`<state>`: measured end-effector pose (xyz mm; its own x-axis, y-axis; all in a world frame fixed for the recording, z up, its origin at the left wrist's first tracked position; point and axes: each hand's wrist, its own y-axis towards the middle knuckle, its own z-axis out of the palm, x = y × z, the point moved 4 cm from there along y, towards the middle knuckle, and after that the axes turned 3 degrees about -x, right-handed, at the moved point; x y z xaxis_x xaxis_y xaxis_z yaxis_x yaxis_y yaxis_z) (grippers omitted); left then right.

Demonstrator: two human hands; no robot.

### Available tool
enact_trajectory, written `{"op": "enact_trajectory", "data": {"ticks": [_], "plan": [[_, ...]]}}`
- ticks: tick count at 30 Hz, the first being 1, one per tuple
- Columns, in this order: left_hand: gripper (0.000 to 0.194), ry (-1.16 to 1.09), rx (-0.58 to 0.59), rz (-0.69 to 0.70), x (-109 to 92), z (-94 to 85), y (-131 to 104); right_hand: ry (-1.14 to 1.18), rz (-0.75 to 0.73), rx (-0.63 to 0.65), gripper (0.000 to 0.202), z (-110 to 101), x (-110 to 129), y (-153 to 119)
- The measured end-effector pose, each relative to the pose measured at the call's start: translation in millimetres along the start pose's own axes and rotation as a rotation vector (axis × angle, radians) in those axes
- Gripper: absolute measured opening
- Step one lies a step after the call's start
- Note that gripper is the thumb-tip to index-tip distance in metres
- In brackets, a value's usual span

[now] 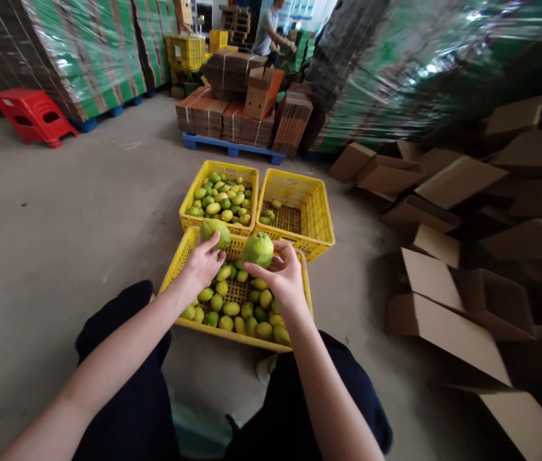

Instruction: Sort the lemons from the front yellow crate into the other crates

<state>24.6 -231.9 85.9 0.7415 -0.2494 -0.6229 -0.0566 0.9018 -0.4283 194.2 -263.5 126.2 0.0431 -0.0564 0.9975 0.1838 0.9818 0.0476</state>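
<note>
My left hand point(198, 266) is closed around a green-yellow lemon point(217, 235), holding it up over the far edge of the near yellow crate point(173, 271). Beside it, a rounder green lemon point(258, 250) sits between the thumb and fingers of my right hand point(286, 280). Several green and yellow lemons point(231, 308) lie below in that near crate, with part of its slotted bottom showing between them. Behind stand two more yellow crates. The left one point(188, 219) is heaped with lemons, and the right one point(317, 214) has a few in its left side.
Open cardboard boxes point(462, 333) are piled along the right. Bundled flat cartons lie on a blue pallet point(232, 147) ahead, where another person point(265, 32) stands behind. A red stool point(35, 115) is at the left, near wrapped green stacks point(88, 57).
</note>
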Motion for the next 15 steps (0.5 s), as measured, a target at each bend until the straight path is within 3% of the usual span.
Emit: {"op": "enact_trajectory", "data": {"ticks": [6, 9, 11, 15], "plan": [[0.044, 0.109, -0.018, -0.036, 2.3, -5.9, 6.2, -0.092, 0.034, -0.01, 0.057, 3.5, -10.8, 3.7], [0.045, 0.198, 0.044, -0.029, 3.2, -2.7, 4.8, -0.137, 0.047, -0.042, 0.059, 3.3, -15.7, 4.8], [0.045, 0.238, 0.111, 0.026, 2.8, 3.7, -0.5, -0.11, 0.051, -0.048, 0.06, 3.8, -16.9, 4.3], [0.051, 0.359, 0.145, 0.274, -6.2, 16.0, -18.0, 0.039, 0.023, -0.046, 0.058, 2.1, -14.1, 3.0]]}}
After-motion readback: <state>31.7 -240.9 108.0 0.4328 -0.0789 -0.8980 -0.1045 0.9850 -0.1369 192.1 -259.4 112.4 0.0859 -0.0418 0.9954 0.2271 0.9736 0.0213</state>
